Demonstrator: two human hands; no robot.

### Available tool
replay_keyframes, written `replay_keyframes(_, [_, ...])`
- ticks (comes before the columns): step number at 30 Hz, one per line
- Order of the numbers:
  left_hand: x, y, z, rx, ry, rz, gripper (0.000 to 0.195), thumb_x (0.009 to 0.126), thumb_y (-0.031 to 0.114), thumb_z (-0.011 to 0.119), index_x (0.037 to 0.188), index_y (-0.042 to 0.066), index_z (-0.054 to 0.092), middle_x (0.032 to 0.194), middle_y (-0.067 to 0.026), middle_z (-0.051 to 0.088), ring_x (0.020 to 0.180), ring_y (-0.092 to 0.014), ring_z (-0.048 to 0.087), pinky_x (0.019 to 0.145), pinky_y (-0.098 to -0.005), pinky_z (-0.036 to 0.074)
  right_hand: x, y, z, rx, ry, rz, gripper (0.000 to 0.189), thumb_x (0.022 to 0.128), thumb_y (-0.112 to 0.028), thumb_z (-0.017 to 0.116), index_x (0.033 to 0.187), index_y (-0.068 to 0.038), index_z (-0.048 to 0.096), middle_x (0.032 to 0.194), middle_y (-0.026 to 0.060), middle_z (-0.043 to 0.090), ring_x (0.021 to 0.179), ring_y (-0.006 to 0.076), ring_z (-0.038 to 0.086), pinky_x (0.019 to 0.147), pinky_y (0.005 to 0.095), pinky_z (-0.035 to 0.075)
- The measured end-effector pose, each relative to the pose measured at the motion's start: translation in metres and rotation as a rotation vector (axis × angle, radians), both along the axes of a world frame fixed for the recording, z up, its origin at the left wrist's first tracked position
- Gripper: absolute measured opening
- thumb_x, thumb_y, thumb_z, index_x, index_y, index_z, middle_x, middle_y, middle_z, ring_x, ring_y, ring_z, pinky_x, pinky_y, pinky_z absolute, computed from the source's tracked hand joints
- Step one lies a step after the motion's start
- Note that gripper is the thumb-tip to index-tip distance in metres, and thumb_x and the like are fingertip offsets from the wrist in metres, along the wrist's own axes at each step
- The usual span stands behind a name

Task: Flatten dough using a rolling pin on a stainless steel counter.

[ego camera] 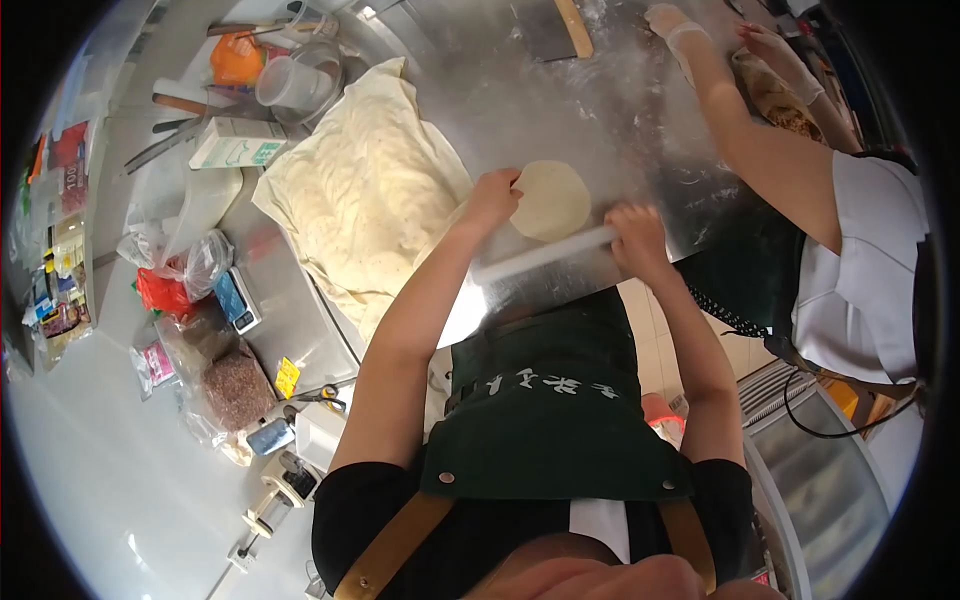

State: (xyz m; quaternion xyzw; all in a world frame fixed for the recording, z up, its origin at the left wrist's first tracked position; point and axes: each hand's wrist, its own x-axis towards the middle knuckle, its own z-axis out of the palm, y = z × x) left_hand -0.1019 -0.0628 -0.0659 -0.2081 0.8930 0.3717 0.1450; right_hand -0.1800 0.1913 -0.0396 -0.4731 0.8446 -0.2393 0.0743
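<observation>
A thin, round dough wrapper (pixel 553 200) lies flat on the stainless-steel worktop (pixel 495 112). My left hand (pixel 491 201) has its fingers closed at the left edge of the round. My right hand (pixel 639 238) grips one end of a slim, pale rolling pin (pixel 544 255). The pin lies across the worktop between the dough round and my body, and its far end points left. Just left of my left hand is a large mound covered by a cream cloth (pixel 367 187); what it covers is hidden.
At right, a co-worker's gloved hands (pixel 679 34) are beside a bag of brown filling (pixel 784 112). A dough scraper (pixel 574 30) lies at the back. Left are clear plastic tubs (pixel 292 82), a carton (pixel 236 142), a digital scale (pixel 236 298), scissors (pixel 330 397) and several bags.
</observation>
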Motion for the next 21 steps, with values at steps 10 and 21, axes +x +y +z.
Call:
replay_keyframes(10, [-0.006, 0.008, -0.019, 0.42, 0.081, 0.221, 0.032, 0.078, 0.009, 0.058, 0.108, -0.001, 0.061, 0.095, -0.0125, 0.065, 0.085, -0.018, 0.06, 0.076, -0.0298, 0.046, -0.013, -0.054, -0.034, 0.01, 0.006, -0.073, 0.049, 0.073, -0.025, 0.062, 0.114, -0.001, 0.05, 0.12, 0.0186, 0.048, 0.115, 0.0334, 0.042, 0.099, 0.0455, 0.03])
replay_keyframes(21, [-0.022, 0.001, -0.029, 0.531, 0.127, 0.179, 0.029, 0.079, 0.006, 0.058, 0.107, -0.001, 0.062, 0.093, -0.0093, 0.066, 0.083, -0.015, 0.06, 0.074, -0.0271, 0.047, -0.039, -0.099, -0.042, 0.183, 0.211, -0.261, 0.058, 0.084, -0.026, 0.051, 0.132, 0.003, 0.035, 0.139, 0.0211, 0.033, 0.131, 0.0318, 0.031, 0.106, 0.0491, 0.023])
